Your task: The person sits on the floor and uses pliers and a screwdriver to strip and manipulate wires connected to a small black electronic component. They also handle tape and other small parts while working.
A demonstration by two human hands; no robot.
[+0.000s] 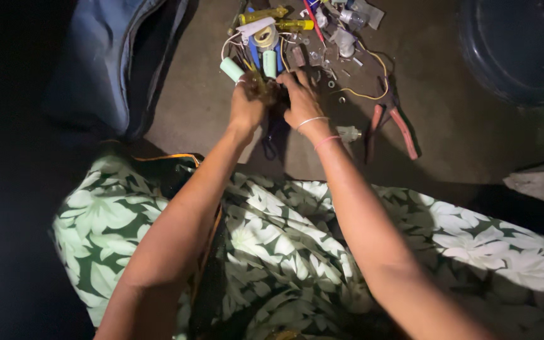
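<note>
- Hands meet just this side of the parts heap: your left hand (pixel 247 104) and right hand (pixel 302 101) sit nearly touching on the concrete floor (pixel 461 138), both bent over a small dark part (pixel 271 96) between them.
- Left hand looks clenched round that part, something thin and yellowish poking up from the fist; right hand's fingers curl onto it from the other side. True grip on either side: cannot tell, too dark and the knuckles cover it.
- Dark part lies dead centre between the two hands, so neither is nearer. Its long axis can't be read; only a sliver shows.
- Two pale green cylinders (pixel 269 63) stand just beyond your fingertips, long axes running away from you, the left one tilted outward. Left hand is the nearer one to them.
- Yellow-handled screwdriver (pixel 297 25) lies crosswise further out, near the top edge.
- Red-handled pliers (pixel 396 123) rest to the right of your right wrist, handles fanning toward you, apart from the hand; a yellow wire (pixel 373 94) loops across to them.
- Small pale fitting (pixel 349 133) sits just beside the right wrist.
- Heap top is cut off by the frame; left side is black; blue bag (pixel 114 63) and dark round tub (pixel 517 44) only partly shown.
</note>
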